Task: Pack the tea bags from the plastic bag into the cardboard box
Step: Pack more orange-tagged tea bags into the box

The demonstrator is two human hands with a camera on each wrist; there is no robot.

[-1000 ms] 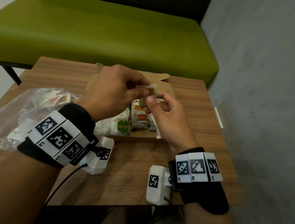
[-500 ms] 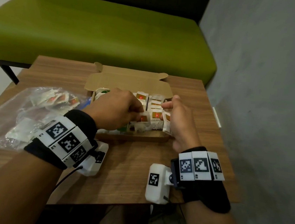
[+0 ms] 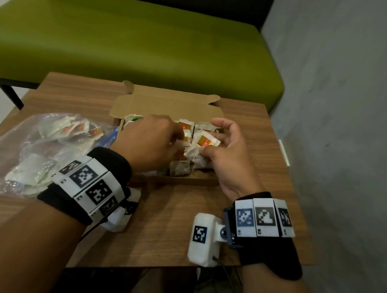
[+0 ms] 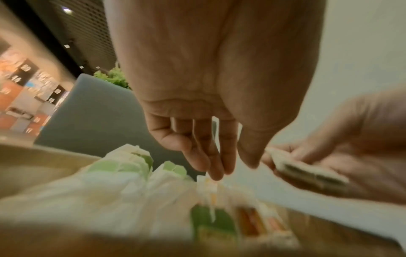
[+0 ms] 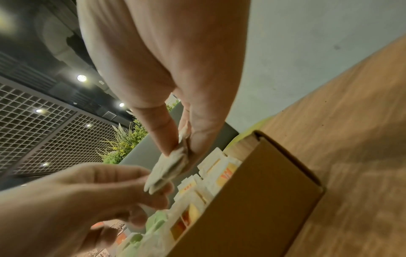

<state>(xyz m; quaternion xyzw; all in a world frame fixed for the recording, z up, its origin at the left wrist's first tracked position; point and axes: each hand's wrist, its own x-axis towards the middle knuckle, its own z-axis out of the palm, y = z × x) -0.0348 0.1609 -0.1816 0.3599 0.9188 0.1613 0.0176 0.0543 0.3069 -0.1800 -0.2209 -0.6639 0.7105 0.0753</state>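
An open cardboard box (image 3: 168, 105) sits mid-table with several white tea bags standing in rows inside. My right hand (image 3: 211, 152) pinches one orange-labelled tea bag (image 3: 203, 140) just above the box's right half; the right wrist view shows this tea bag (image 5: 164, 172) between thumb and fingers, over the box (image 5: 252, 200). My left hand (image 3: 178, 142) reaches into the box's middle, and its fairly straight fingers (image 4: 215, 170) touch the top of a packed tea bag (image 4: 206, 184). The clear plastic bag (image 3: 30, 147) lies to the left with more tea bags inside.
The wooden table (image 3: 166, 227) is small; its near edge lies just behind my wrists. A green bench (image 3: 127, 37) stands beyond the far edge and a grey wall (image 3: 348, 115) runs close along the right side.
A second ago both hands held a tea bag raised above the box. They dropped into the box; now the right hand holds a tea bag just above it while the left stays among the bags.
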